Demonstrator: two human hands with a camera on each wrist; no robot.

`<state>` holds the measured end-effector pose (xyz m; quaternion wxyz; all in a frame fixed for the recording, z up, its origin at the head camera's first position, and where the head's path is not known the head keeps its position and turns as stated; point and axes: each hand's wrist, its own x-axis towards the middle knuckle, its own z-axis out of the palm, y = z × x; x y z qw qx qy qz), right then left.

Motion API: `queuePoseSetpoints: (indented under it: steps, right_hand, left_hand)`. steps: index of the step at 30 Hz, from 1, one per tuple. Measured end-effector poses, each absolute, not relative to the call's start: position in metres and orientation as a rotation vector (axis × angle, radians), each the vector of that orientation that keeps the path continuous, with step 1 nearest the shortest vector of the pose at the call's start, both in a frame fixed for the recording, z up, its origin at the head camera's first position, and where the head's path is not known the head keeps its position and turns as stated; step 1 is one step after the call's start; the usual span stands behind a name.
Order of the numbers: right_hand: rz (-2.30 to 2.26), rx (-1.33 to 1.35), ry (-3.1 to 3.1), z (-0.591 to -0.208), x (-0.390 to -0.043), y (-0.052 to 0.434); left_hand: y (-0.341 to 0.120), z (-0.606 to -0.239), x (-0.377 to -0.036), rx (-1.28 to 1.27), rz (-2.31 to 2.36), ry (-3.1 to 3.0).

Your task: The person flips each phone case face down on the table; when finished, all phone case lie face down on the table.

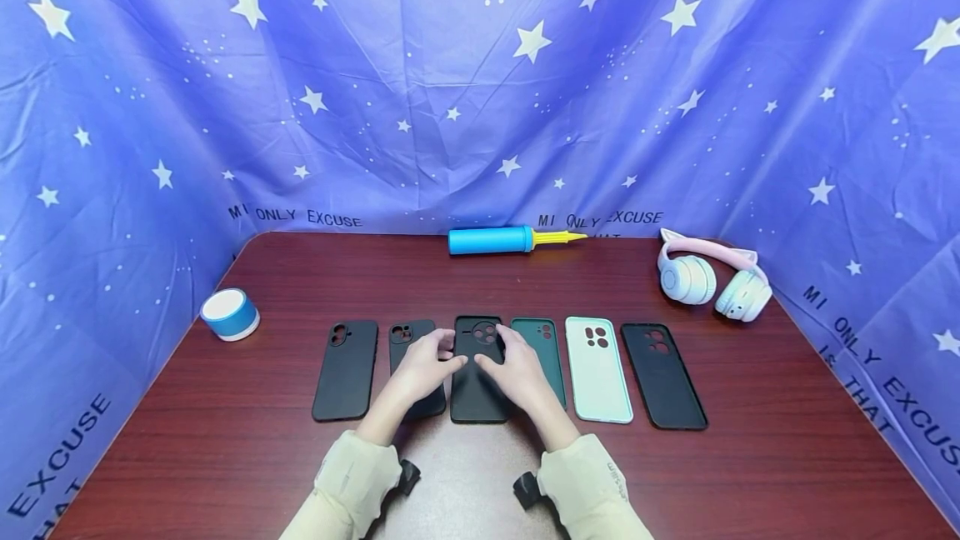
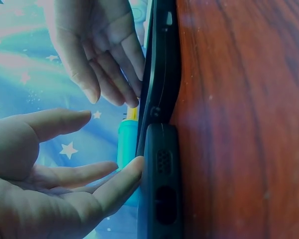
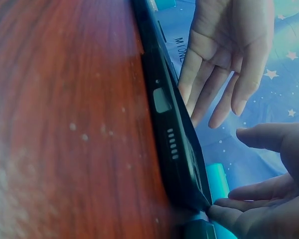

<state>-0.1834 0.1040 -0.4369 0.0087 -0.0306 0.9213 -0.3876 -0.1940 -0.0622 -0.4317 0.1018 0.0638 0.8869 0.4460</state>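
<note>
A black phone case with a round camera cutout lies flat on the table between the two hands. Over its left side is the left hand, partly covering a second black case. The right hand is over its right side and hides part of a dark green case. Both hands hold nothing; their fingers are loosely bent, thumbs pointing inward. In the left wrist view, a fingertip of the left hand appears at a case's edge. Similarly, the right hand has a fingertip by a case corner.
Another black case lies at the row's left end; a white case and a black case lie at right. Behind are a blue-and-yellow hand pump, cat-ear headphones and a blue-and-white cylinder. Starry curtains border the table.
</note>
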Motion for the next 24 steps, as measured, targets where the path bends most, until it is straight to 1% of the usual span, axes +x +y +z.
queuePoseSetpoints:
  steps: [24]
  right_hand:
    - [-1.315, -0.106, 2.812, -0.4404, -0.1823, 0.1034]
  left_hand:
    - [-0.0665, -0.4336, -0.1962, 0.143, 1.531, 2.568]
